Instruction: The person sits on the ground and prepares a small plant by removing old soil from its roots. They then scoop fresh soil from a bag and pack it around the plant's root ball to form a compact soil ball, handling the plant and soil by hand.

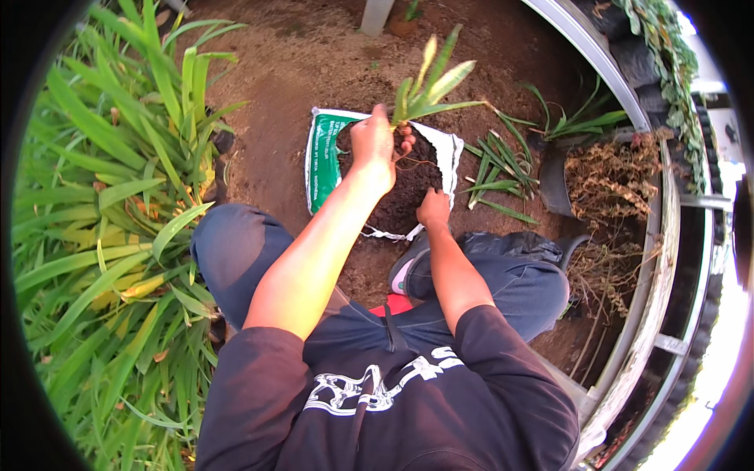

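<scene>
My left hand [374, 144] holds a small variegated plant [433, 88] by its base, above an opened plastic sack [320, 168]. Its striped green-and-cream leaves point up and to the right, and thin roots trail below the fingers. Dark soil [400, 203] fills the sack, whose white plastic is folded open and whose green side bears writing. Low at the sack's right side, my right hand [435, 207] touches the soil near the rim. Its fingertips are partly hidden, so I cannot tell whether they grip anything.
Cut green leaves [500, 168] lie on the ground right of the sack. Dense long-leaved plants [118, 194] line the left side. Dried brown plants [612, 176] and a curved metal rail [642, 282] border the right. A grey post [376, 16] stands ahead.
</scene>
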A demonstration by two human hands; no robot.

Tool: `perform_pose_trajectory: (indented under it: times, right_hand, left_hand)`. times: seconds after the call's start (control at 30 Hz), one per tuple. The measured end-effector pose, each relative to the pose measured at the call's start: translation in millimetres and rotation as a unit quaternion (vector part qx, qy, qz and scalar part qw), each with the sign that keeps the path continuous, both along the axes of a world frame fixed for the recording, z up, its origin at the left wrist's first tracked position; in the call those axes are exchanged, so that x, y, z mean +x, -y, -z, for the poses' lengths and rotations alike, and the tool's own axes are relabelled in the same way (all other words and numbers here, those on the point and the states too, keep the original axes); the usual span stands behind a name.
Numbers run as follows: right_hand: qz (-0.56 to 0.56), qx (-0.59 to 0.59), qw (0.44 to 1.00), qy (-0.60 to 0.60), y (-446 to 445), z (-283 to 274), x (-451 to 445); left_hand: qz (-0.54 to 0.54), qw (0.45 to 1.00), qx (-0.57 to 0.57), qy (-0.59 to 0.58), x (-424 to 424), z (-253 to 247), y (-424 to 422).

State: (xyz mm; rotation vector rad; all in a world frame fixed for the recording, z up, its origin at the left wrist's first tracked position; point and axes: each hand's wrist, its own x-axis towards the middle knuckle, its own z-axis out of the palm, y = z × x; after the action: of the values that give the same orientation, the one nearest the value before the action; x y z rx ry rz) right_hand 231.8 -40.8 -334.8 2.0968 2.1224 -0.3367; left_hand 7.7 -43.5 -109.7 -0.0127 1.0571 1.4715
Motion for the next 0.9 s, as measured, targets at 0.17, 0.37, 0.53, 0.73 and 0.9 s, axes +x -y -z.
perform_pose_trajectory:
  times: [0.17, 0.37, 0.53, 0.73, 0.9]
  right_hand:
    - [0.001, 0.038, 0.994, 0.098, 8.6, 4.8, 3.8]
    - [-0.044, 0.058, 0.983, 0.171, 9.2, 15.9, 7.3]
    - [-0.062, 0.055, 0.977, 0.194, 9.5, 12.8, 10.0]
    - [-0.045, 0.005, 0.983, 0.177, -1.7, 0.6, 7.2]
    - [-0.067, 0.022, 0.979, 0.189, -4.8, 32.2, 33.4]
  left_hand:
    - [0.003, 1.000, 0.003, 0.002, -6.4, 1.1, 3.9]
    - [0.018, 1.000, 0.008, 0.001, -3.2, 2.3, 3.1]
    - [0.022, 1.000, 0.021, -0.002, -1.4, 4.7, 2.7]
    - [0.020, 1.000, -0.006, -0.004, -3.5, 7.6, 2.9]
    - [0.012, 1.000, 0.001, 0.003, 0.1, 7.0, 0.7]
